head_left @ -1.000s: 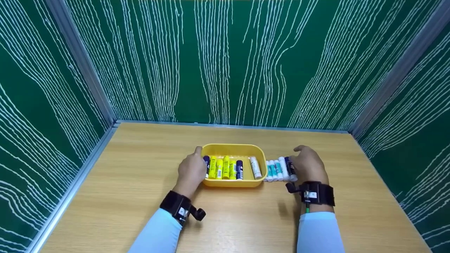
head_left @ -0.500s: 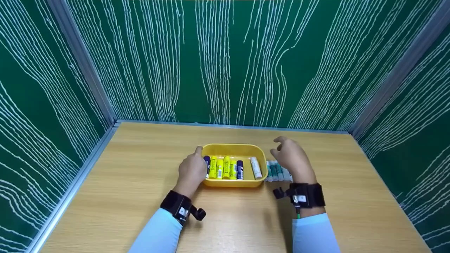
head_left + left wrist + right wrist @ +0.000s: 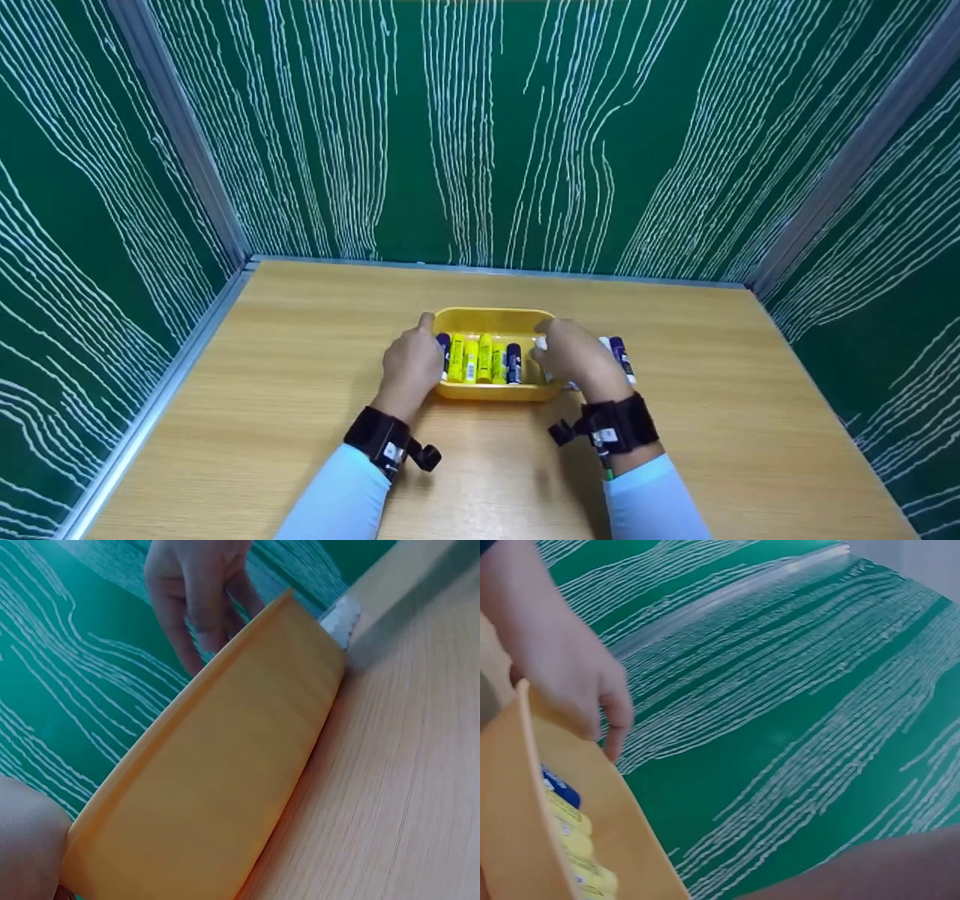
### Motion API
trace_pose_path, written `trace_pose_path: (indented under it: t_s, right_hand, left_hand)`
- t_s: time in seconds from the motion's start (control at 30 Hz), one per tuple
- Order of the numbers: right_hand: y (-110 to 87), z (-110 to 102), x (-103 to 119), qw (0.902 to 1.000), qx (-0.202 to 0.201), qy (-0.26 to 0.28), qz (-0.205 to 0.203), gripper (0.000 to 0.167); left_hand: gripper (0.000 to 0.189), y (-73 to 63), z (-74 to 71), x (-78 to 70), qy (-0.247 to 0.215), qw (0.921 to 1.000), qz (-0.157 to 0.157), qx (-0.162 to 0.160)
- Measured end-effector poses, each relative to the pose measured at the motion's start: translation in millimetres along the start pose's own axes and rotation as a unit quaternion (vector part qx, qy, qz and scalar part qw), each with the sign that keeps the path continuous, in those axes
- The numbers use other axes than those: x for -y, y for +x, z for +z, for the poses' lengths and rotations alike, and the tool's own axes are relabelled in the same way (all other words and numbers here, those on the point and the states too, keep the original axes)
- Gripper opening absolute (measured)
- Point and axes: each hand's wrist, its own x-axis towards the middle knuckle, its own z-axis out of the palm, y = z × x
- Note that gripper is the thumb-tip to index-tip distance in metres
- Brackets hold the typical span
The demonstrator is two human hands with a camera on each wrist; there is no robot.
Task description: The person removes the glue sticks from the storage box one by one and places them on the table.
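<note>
Pale blue sleeves (image 3: 337,495), black wristbands (image 3: 626,424)

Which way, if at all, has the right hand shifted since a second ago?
Yes, leftward: in the head view, the right hand has gone from beyond the right end of the yellow tray, which stays put, to over that end.

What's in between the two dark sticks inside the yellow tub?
Four yellow sticks, side by side, between the left dark stick and the right dark stick in the yellow tub. The head view shows them.
</note>
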Motion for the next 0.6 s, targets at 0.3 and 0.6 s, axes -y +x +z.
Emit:
trace_pose_path:
  t_s: [0.3, 0.6]
  right_hand:
    - [3.2, 16.6, 9.3, 0.9977, 0.042, -0.051, -0.012, 0.050]
    - [13.0, 30.6, 9.5, 0.9981, -0.011, -0.060, -0.010, 0.027]
  left_hand:
    - [0.058, -0.4, -0.6, -0.8, -0.001, 1.0000, -0.005, 0.004]
    - [0.053, -1.0, -0.7, 0.0, 0.005, 1.0000, 0.007, -0.005]
